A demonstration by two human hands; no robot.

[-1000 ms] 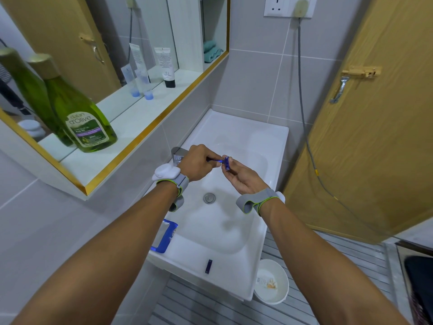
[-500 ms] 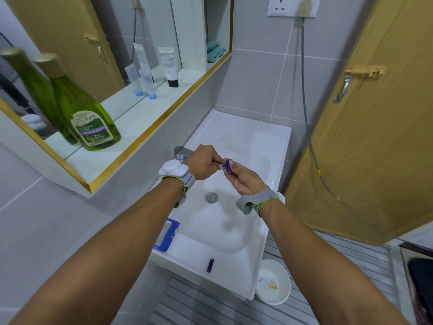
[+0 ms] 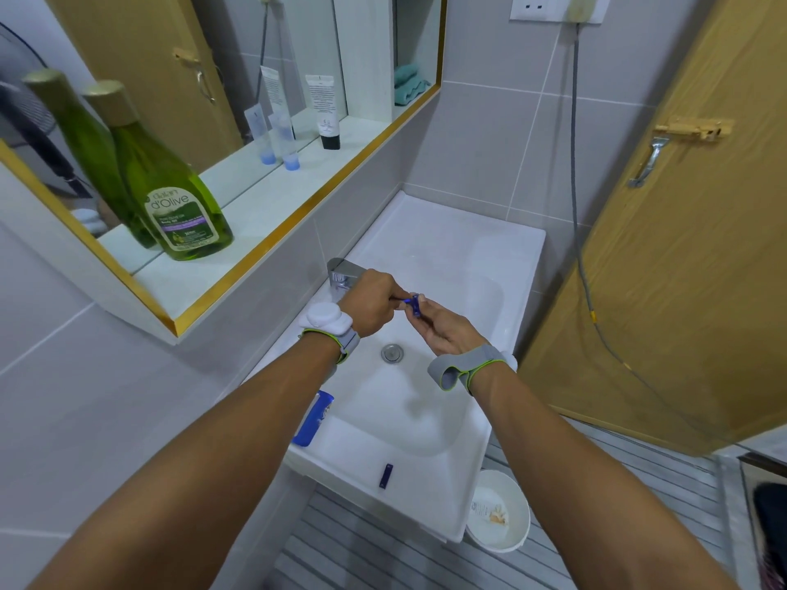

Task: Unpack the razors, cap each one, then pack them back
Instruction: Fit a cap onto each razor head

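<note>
Over the white sink [image 3: 464, 257] my left hand [image 3: 370, 302] grips the handle of a blue razor [image 3: 414, 304], most of the handle hidden in the fist. My right hand [image 3: 443, 327] pinches the razor's blue head between thumb and fingertips; whether a cap sits on it I cannot tell. A loose small blue cap [image 3: 386, 476] lies on the sink's front rim. The blue razor pack [image 3: 313, 419] stands at the sink's left edge, partly behind my left forearm.
A chrome tap [image 3: 343, 272] is just behind my left hand. The drain [image 3: 392, 353] lies below the hands. A green oil bottle [image 3: 164, 193] and tubes stand on the mirror shelf. A white bowl [image 3: 498, 511] sits on the floor; a wooden door [image 3: 681, 249] is at right.
Both hands stay together on the razor above the basin, with only small finger shifts at its head. The camera view has drifted slightly.
</note>
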